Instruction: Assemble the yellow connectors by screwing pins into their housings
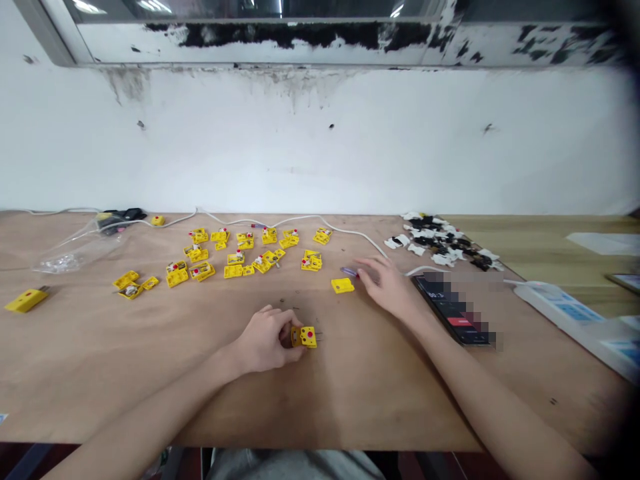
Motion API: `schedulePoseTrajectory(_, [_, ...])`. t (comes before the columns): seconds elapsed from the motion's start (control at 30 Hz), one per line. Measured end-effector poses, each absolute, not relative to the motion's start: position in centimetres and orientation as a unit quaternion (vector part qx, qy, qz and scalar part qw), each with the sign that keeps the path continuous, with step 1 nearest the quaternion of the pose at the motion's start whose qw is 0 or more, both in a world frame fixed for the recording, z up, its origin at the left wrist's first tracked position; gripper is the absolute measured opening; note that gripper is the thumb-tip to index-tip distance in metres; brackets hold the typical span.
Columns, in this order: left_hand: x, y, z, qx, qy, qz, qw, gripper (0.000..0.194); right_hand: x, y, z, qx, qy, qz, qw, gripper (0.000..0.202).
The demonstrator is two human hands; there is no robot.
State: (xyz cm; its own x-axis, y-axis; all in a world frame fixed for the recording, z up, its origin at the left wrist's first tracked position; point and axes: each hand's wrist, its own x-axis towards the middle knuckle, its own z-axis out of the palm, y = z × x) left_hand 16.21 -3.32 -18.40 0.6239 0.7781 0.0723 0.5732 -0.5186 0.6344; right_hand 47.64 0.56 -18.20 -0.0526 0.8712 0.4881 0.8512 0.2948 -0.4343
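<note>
My left hand [270, 339] is closed around a small yellow plug [309, 337] with a red dot on its face, holding it just above the table. Two thin metal pins stick out of the plug to the right. My right hand [383, 283] reaches forward with its fingers apart. Its fingertips are at the end of a small screwdriver [350, 272] with a purplish clear handle, which lies on the table. Just left of that hand is a loose yellow cover [343, 286]. Several opened yellow plugs [202, 271] with red dots and metal parts lie in rows beyond my left hand.
A phone [453, 310] lies beside my right forearm, near a white power strip [575, 313]. Black and white pieces [440, 239] are heaped at the back right. A white cable [320, 217] runs along the wall. At left are a clear bag [75, 247] and a larger yellow plug [26, 300].
</note>
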Motion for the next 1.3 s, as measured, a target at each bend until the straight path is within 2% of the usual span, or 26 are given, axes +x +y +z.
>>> schedulePoseTrajectory(0.17, [16.2, -3.4, -18.3, 0.853, 0.387, 0.171, 0.305, 0.035, 49.9, 1.9, -20.1, -0.629, -0.731, 0.008, 0.264, 0.029])
schedulePoseTrajectory(0.37, [16.0, -3.3, -18.4, 0.850, 0.385, 0.173, 0.317, 0.031, 49.4, 1.7, -20.3, -0.623, -0.739, 0.030, 0.257, 0.025])
schedulePoseTrajectory(0.5, [16.0, -3.3, -18.6, 0.847, 0.385, 0.178, 0.321, 0.032, 49.3, 1.3, -19.3, -0.642, -0.734, 0.012, 0.220, 0.025])
schedulePoseTrajectory(0.57, [16.1, -3.4, -18.5, 0.851, 0.381, 0.174, 0.317, 0.031, 48.7, 0.8, -18.5, -0.644, -0.731, -0.004, 0.225, 0.026])
schedulePoseTrajectory(0.63, [16.1, -3.4, -18.3, 0.857, 0.379, 0.167, 0.308, 0.032, 47.5, -0.1, -17.6, -0.620, -0.735, -0.014, 0.275, 0.027])
schedulePoseTrajectory(0.73, [15.9, -3.4, -18.1, 0.864, 0.384, 0.164, 0.282, 0.045, 44.6, -2.2, -16.4, -0.511, -0.784, 0.066, 0.346, 0.022])
schedulePoseTrajectory(0.8, [15.6, -3.2, -18.0, 0.869, 0.387, 0.165, 0.260, 0.048, 42.4, -3.8, -15.9, -0.446, -0.826, 0.121, 0.321, 0.019])
schedulePoseTrajectory(0.9, [15.3, -2.9, -18.1, 0.873, 0.385, 0.169, 0.247, 0.040, 39.9, -5.7, -15.9, -0.395, -0.871, 0.172, 0.235, 0.045])
schedulePoseTrajectory(0.97, [15.2, -2.8, -18.1, 0.873, 0.384, 0.170, 0.250, 0.037, 39.0, -6.2, -16.2, -0.379, -0.883, 0.178, 0.211, 0.050])
schedulePoseTrajectory(1.13, [15.4, -2.7, -18.0, 0.872, 0.391, 0.161, 0.248, 0.036, 38.7, -6.2, -16.9, -0.364, -0.880, 0.189, 0.239, 0.036])
schedulePoseTrajectory(1.3, [15.5, -2.8, -17.7, 0.876, 0.392, 0.148, 0.239, 0.034, 38.7, -6.2, -17.2, -0.370, -0.868, 0.200, 0.263, 0.035])
